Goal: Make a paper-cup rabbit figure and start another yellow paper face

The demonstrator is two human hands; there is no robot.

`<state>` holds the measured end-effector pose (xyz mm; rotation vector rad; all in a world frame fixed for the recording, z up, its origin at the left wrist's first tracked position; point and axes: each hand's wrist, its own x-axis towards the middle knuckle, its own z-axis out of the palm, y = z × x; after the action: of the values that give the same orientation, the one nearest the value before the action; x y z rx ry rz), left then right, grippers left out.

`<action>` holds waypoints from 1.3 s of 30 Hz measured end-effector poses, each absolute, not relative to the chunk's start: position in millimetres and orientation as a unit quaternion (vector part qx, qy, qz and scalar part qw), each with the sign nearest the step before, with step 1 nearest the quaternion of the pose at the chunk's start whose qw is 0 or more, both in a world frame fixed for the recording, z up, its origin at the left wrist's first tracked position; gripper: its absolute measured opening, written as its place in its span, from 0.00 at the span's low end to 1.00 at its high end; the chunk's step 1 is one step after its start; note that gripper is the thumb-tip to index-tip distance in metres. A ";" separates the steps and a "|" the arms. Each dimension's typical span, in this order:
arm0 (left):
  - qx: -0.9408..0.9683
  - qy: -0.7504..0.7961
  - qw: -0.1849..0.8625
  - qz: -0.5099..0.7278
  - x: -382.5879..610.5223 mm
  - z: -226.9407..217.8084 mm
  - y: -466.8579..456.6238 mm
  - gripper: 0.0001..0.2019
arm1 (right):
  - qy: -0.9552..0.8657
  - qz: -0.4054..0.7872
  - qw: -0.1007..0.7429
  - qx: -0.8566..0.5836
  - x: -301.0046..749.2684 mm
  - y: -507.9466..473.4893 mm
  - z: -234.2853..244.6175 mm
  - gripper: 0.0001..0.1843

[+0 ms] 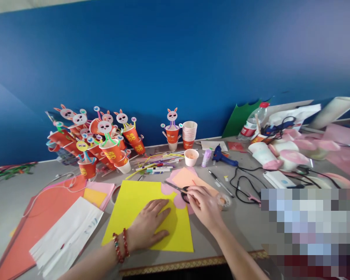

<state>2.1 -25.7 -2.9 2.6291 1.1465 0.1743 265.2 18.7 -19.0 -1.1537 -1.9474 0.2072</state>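
Note:
My left hand (148, 223) lies flat on a yellow sheet of paper (134, 200), its fingers a little apart. Two strings of red beads circle that wrist. At the sheet's right edge, my right hand (205, 204) has its fingers closed at the black handles of a pair of scissors (175, 186), whose blades point left over the paper. Pink scalloped paper (167, 189) and a peach piece (184, 177) lie under and behind the scissors. Close to the right hand is a roll of clear tape (224, 201), partly covered by it.
Orange cups with rabbit faces (111, 149) crowd the back left. A cup stack (189, 134), a white cup (191, 157), a glue stick (206, 158) and a blue glue gun (223, 156) stand behind. Black cables (239, 186) run right. Red paper (51, 214) and white paper (67, 233) lie left.

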 end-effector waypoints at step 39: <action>0.899 0.394 0.118 0.154 9.2 -6.3 -28.6 0.21 | -0.814 -0.015 0.007 -0.581 236.0 156.1 89.8 0.22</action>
<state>9.2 -28.6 -6.3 2.6290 1.1515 0.4505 236.0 156.1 89.8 -1.8158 -2.5460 -0.0461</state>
